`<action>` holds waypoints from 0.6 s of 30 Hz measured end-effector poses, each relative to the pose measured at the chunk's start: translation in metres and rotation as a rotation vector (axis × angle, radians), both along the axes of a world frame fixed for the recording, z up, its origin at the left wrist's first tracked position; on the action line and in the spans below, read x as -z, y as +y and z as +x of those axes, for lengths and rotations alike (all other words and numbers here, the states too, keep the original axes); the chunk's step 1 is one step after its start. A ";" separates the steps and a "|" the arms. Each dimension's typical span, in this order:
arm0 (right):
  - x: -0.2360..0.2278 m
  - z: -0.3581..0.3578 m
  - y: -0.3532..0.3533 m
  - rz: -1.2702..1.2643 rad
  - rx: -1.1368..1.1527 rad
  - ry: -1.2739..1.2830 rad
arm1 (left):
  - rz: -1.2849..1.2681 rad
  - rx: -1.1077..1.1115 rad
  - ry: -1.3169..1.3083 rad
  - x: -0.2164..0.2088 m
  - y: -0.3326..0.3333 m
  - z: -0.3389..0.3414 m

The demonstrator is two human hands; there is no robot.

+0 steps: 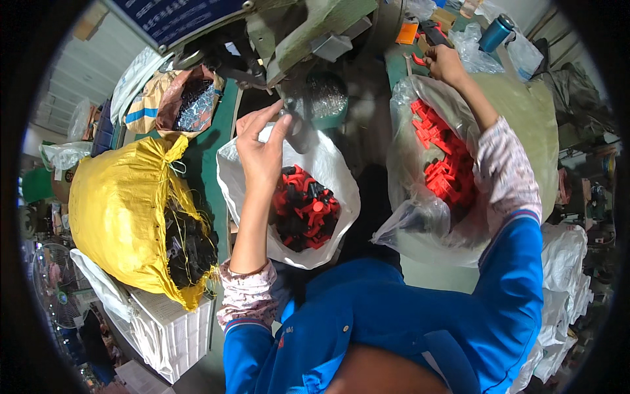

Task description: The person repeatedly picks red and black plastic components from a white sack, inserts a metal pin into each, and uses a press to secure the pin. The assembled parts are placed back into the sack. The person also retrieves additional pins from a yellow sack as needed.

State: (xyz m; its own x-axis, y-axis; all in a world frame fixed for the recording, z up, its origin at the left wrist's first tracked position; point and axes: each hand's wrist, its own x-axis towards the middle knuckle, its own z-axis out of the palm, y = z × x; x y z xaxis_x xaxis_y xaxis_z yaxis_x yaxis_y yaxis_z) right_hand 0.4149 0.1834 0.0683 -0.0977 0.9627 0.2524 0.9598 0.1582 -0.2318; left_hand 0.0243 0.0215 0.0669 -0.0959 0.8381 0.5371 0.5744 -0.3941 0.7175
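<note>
My left hand (261, 146) reaches up beneath the green machine head (315, 39). Its thumb and forefinger come together beside a blurred grey machine part (300, 128); whatever lies between the fingertips is too small to make out. Below that hand, a white sack (351, 190) holds red and black plastic parts (307, 209). Out at the upper right, my right hand (446, 64) has its fingers closed at a red plastic piece (418, 60). Under my right forearm, a clear plastic bag (403, 138) lies open with many red plastic parts (446, 164) inside.
A yellow woven sack (115, 210) of black parts bulges at the left, above a white crate (177, 328). Behind it stands a brown bag (172, 98) of small shiny pieces. A blue bottle (496, 33) and an orange box (406, 33) sit at the upper right.
</note>
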 end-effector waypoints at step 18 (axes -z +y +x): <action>0.143 0.027 0.117 -0.285 0.355 0.230 | -0.022 -0.048 -0.114 0.005 0.015 0.009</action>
